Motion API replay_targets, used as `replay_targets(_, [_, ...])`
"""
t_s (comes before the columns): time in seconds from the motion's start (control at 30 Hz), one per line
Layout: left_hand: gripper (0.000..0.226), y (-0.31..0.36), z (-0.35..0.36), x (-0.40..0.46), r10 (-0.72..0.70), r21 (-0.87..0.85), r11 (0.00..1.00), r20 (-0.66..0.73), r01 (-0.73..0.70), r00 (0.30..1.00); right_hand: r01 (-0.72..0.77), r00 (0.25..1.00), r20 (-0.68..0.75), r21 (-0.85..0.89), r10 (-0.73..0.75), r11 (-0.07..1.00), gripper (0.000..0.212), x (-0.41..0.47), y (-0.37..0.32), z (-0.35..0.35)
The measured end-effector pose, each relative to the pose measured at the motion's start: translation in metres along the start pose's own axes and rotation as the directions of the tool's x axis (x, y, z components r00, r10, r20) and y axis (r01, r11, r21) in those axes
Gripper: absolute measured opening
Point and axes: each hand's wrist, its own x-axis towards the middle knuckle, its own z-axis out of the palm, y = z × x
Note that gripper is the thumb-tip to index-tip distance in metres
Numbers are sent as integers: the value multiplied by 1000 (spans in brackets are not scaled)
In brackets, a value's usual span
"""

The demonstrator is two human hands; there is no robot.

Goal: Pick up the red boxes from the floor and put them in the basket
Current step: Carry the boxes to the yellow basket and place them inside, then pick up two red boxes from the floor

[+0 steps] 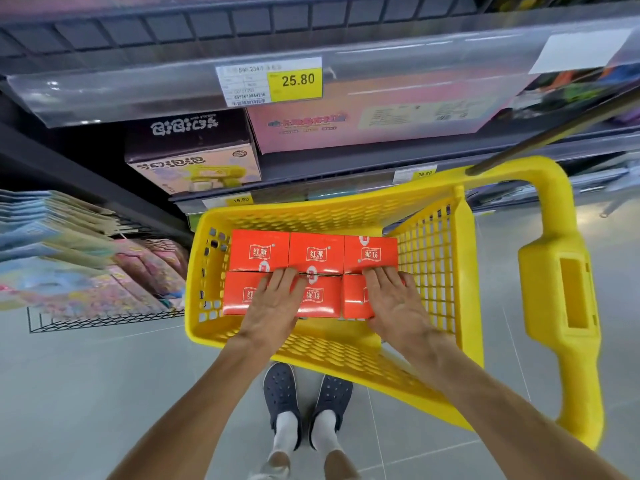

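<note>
Red boxes (313, 275): six lie inside the yellow basket (346, 351), packed in two rows so they sit flat.
Left hand (273, 306): flat, palm down on the near row's left and middle boxes, likely pressing them level.
Right hand (394, 303): flat on the near right box, gripping nothing.
Floor (86, 375): no visible boxes.

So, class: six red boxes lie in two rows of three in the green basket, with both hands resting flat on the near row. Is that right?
Not quite: the basket is yellow, not green, as the head view shows. The rest stands: six red boxes lie in two rows of three, with the left hand and right hand flat on the near row.
</note>
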Motion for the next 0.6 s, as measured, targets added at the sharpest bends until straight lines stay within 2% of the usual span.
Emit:
replay_targets(0.07, [81,-1,2,0,8,-7,1000,-17,-8,1000,-2,1000,9,-39,3,999,85,8,2,16])
replay_targets(0.23, [81,-2,1,-1,37,-28,999,-26,-38,999,25,989,-142,-87,-37,996,49,9,0,48])
replay_targets(0.27, [80,-3,-1,-2,47,-32,998,-24,-48,999,17,989,-144,-90,-30,996,51,8,0,48])
replay_targets(0.37, [70,0,-14,-9,84,-57,995,-35,-86,996,49,999,3,-43,-49,998,84,-1,4,36])
replay_targets(0.43, [65,6,-32,-14,109,-91,989,-70,-115,992,46,999,26,26,-46,999,93,-14,8,19])
replay_targets(0.6, [57,34,-115,-10,248,-98,959,-163,-266,955,45,996,-80,132,-34,990,70,-69,30,-53])
